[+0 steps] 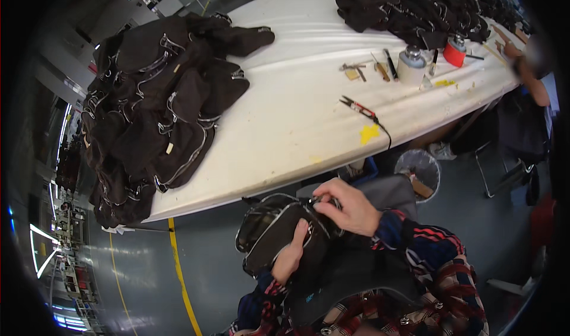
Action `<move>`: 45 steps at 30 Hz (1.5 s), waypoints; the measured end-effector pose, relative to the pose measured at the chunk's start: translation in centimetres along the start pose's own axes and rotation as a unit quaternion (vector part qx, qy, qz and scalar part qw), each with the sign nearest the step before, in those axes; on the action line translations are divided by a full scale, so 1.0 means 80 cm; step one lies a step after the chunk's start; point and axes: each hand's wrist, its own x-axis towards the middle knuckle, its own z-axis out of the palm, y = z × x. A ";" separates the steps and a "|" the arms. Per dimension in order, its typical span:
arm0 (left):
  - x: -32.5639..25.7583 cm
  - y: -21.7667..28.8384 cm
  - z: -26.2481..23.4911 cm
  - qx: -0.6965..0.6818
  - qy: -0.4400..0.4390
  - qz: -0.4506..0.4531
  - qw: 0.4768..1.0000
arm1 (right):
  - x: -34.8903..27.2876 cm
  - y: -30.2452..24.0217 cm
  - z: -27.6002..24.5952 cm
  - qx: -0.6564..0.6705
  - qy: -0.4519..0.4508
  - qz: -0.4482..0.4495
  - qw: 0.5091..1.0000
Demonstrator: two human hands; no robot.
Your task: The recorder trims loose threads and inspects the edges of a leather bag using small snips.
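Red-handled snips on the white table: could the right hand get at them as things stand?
Probably not right away. The right hand is pinching the zipper of the black bag in the lap. The snips lie uncovered near the table's edge, with nothing between.

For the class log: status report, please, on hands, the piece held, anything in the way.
Both hands closed on black zippered pouch: left hand underneath, right hand pinching at zipper. Nothing between them. Heap of black pieces and snips lie apart on white table.

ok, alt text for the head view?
Seen from above, a person's left hand and right hand hold a black zippered pouch in their lap. Ahead, a white table carries two heaps of black pouches, thread snips and small tools.
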 end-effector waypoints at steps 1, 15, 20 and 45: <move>0.004 0.000 0.008 0.001 0.001 -0.008 1.000 | -0.015 -0.006 -0.014 -0.007 -0.011 0.012 1.000; 0.043 -0.033 0.034 0.162 -0.054 0.080 0.982 | -0.054 0.044 -0.005 -0.075 -0.009 0.106 0.991; 0.061 -0.029 0.039 0.191 -0.037 0.190 0.962 | -0.048 0.062 -0.002 -0.033 0.008 0.141 0.989; 0.034 0.002 0.034 -0.127 -0.051 0.073 0.988 | -0.053 0.063 -0.001 0.266 -0.027 0.197 0.943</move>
